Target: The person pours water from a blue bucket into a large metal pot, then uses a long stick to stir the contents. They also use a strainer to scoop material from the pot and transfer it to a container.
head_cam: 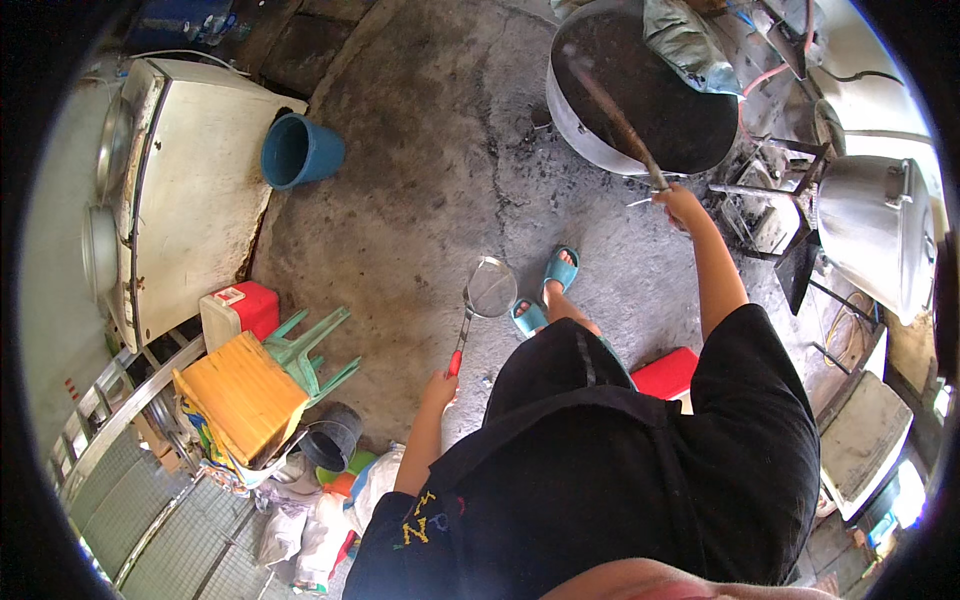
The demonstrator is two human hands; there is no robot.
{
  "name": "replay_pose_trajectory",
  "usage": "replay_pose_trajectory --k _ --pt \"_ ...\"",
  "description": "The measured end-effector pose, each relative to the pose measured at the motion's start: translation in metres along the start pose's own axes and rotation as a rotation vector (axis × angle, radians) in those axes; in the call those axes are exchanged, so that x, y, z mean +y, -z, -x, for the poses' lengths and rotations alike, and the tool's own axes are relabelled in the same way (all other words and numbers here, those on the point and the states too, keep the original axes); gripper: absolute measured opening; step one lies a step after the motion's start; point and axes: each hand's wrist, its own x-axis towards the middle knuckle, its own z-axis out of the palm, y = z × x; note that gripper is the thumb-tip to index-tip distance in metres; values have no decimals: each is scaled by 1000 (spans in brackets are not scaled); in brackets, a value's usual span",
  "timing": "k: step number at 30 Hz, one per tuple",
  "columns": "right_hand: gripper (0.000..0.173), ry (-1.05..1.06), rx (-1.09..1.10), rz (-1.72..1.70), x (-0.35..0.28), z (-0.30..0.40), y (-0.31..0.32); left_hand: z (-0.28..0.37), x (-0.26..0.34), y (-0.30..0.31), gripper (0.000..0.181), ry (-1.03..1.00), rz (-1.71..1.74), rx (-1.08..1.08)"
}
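My left hand (441, 391) is closed around the red handle of a fine mesh strainer (492, 287), held out over the concrete floor. With my right hand (678, 204) I grip the near end of a long stirring paddle (616, 120). The paddle reaches across a large, wide metal pan (574, 139) with a dark interior; its far end looks blurred. A crumpled grey-green cloth or sheet (686, 45) lies over the pan's right side. What the pan contains cannot be made out.
A lidded metal pot (870, 225) sits by metal burner stands (795, 191) on the right. Near the white cabinet (202, 187) is a blue bucket (304, 152). A wooden box (244, 394), green plastic stool (307, 349), red cooler (259, 307) and sacks (322, 536) are at the left. Behind me is a red-lidded box (666, 373).
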Motion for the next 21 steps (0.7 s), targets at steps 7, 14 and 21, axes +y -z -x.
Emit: replay_pose_trajectory --k 7,14,21 --pt "24 55 275 -130 -16 -6 34 -6 -15 -7 19 29 43 -24" --pt "29 513 707 -115 -111 44 73 -17 -41 -9 23 67 9 -75" --pt "27 748 1107 -205 -104 -29 6 -43 -82 -32 23 101 34 -20"
